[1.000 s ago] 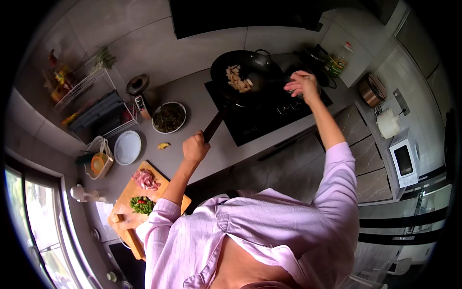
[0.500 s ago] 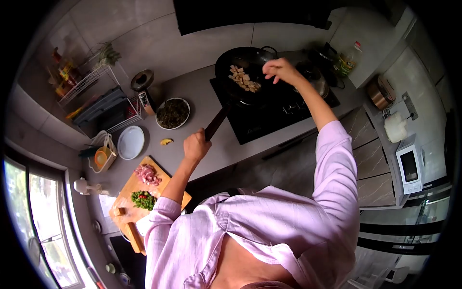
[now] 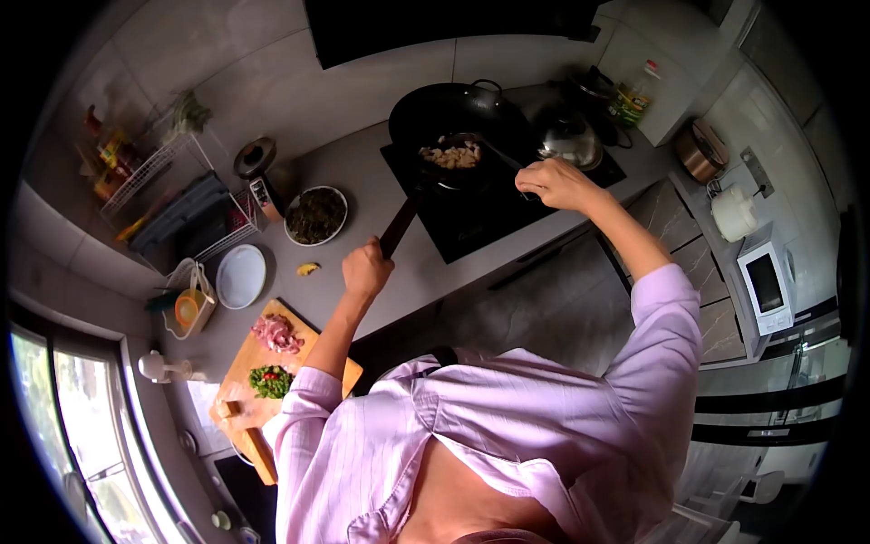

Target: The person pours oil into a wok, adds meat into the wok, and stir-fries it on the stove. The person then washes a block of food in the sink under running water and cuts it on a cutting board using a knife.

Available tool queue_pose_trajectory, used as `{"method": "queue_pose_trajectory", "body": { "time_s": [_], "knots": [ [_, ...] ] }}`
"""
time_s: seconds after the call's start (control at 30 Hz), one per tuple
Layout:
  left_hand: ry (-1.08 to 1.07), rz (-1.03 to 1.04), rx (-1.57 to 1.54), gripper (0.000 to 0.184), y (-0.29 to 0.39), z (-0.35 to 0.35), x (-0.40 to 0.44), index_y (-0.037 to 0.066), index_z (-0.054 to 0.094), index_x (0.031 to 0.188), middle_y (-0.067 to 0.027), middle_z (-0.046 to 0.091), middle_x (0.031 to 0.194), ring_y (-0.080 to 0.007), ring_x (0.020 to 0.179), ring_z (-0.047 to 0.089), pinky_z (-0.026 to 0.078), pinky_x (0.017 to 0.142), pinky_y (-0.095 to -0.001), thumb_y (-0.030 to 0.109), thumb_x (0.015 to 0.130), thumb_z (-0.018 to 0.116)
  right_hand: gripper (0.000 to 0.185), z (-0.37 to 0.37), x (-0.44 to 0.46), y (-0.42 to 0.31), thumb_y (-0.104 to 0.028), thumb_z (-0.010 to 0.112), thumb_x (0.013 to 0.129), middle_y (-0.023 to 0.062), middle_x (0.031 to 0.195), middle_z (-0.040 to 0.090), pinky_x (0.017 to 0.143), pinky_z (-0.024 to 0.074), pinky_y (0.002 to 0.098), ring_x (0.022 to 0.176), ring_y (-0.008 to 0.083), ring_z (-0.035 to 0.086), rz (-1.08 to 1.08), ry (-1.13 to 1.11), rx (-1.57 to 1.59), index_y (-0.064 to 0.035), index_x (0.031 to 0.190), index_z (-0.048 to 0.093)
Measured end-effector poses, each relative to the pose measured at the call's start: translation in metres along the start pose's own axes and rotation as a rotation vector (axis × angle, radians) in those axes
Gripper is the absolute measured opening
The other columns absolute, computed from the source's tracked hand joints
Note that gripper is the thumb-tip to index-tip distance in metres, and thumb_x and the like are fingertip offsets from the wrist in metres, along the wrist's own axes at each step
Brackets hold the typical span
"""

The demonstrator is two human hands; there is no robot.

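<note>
My left hand (image 3: 366, 268) is wrapped round the long handle of a black wok (image 3: 412, 118) on the stove. Pale cooked meat pieces (image 3: 450, 156) lie in the wok's near part. My right hand (image 3: 560, 185), right of the wok, is closed round the end of a dark-handled spatula (image 3: 500, 156). The spatula reaches down left into the wok, its head by the meat; the exact shape of the head is hard to make out. Beside the wok sits a shiny pot lid (image 3: 573, 145), just beyond my right hand.
A cutting board (image 3: 299, 337) holds sliced raw meat (image 3: 276, 334) and chopped greens with red bits (image 3: 270, 382). Left of the stove are a bowl of dark greens (image 3: 316, 216) and a white plate (image 3: 242, 276). An oil bottle (image 3: 636, 93) stands at the back right.
My right hand has moved from above the wok toward me and right, and a spatula now shows in it. The wok is tipped differently, with the meat gathered nearer its handle.
</note>
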State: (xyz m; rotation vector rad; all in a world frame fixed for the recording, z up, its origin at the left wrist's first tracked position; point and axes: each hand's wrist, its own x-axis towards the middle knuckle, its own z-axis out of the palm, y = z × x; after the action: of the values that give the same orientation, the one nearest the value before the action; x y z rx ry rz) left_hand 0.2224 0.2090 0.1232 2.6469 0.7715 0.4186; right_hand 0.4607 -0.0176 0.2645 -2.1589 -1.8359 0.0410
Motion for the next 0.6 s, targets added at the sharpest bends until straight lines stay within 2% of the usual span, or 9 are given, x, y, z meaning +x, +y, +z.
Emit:
{"method": "queue_pose_trajectory", "body": {
  "time_s": [0.1, 0.23, 0.3, 0.4, 0.53, 0.6],
  "knots": [
    [0.003, 0.002, -0.008, 0.025, -0.001, 0.000, -0.001, 0.003, 0.054, 0.082, -0.0183, 0.059, 0.066, -0.0353, 0.066, 0.059, 0.047, 0.060, -0.0417, 0.014, 0.061, 0.063, 0.004, -0.001, -0.006, -0.021, -0.002, 0.050, 0.069, 0.0137, 0.060, 0.055, 0.053, 0.0390, 0.0398, 0.059, 0.0324, 0.053, -0.004, 0.058, 0.041, -0.0036, 0.069, 0.053],
    [-0.008, 0.013, -0.001, 0.025, 0.000, -0.002, -0.002, 0.003, 0.054, 0.082, -0.0182, 0.060, 0.067, -0.0351, 0.066, 0.059, 0.047, 0.060, -0.0417, 0.014, 0.062, 0.064, 0.011, 0.040, 0.001, -0.021, 0.003, 0.047, 0.058, 0.0145, 0.055, 0.052, 0.052, 0.0388, 0.0402, 0.057, 0.0337, 0.052, -0.062, -0.007, -0.019, -0.0039, 0.066, 0.052],
    [-0.009, 0.018, -0.007, 0.025, 0.000, -0.001, -0.002, 0.003, 0.054, 0.082, -0.0181, 0.060, 0.067, -0.0349, 0.066, 0.059, 0.047, 0.060, -0.0418, 0.014, 0.061, 0.064, 0.009, 0.054, 0.008, -0.012, 0.003, 0.046, 0.059, 0.0152, 0.057, 0.052, 0.054, 0.0392, 0.0405, 0.058, 0.0337, 0.052, 0.021, 0.009, -0.066, -0.0034, 0.065, 0.050],
    [0.006, 0.014, 0.001, 0.026, -0.003, 0.001, 0.000, 0.004, 0.054, 0.082, -0.0179, 0.060, 0.067, -0.0347, 0.065, 0.059, 0.047, 0.059, -0.0418, 0.015, 0.061, 0.065, 0.005, 0.050, 0.013, -0.004, 0.002, 0.047, 0.063, 0.0144, 0.058, 0.051, 0.055, 0.0390, 0.0406, 0.059, 0.0328, 0.051, 0.055, 0.145, 0.040, -0.0033, 0.065, 0.047],
    [0.011, 0.003, 0.000, 0.026, -0.002, 0.003, -0.001, 0.004, 0.054, 0.082, -0.0175, 0.060, 0.066, -0.0346, 0.064, 0.059, 0.048, 0.059, -0.0417, 0.016, 0.061, 0.064, 0.006, 0.048, 0.019, -0.010, 0.001, 0.047, 0.063, 0.0134, 0.056, 0.050, 0.054, 0.0386, 0.0416, 0.058, 0.0326, 0.051, 0.027, 0.073, -0.047, -0.0038, 0.066, 0.048],
    [0.002, 0.006, 0.003, 0.025, -0.003, 0.003, 0.000, 0.004, 0.054, 0.081, -0.0175, 0.060, 0.066, -0.0345, 0.064, 0.059, 0.048, 0.059, -0.0417, 0.016, 0.061, 0.063, 0.008, 0.054, 0.023, -0.007, 0.002, 0.047, 0.061, 0.0137, 0.057, 0.051, 0.054, 0.0384, 0.0423, 0.060, 0.0333, 0.052, -0.114, 0.009, -0.057, -0.0039, 0.066, 0.049]
  ]
}}
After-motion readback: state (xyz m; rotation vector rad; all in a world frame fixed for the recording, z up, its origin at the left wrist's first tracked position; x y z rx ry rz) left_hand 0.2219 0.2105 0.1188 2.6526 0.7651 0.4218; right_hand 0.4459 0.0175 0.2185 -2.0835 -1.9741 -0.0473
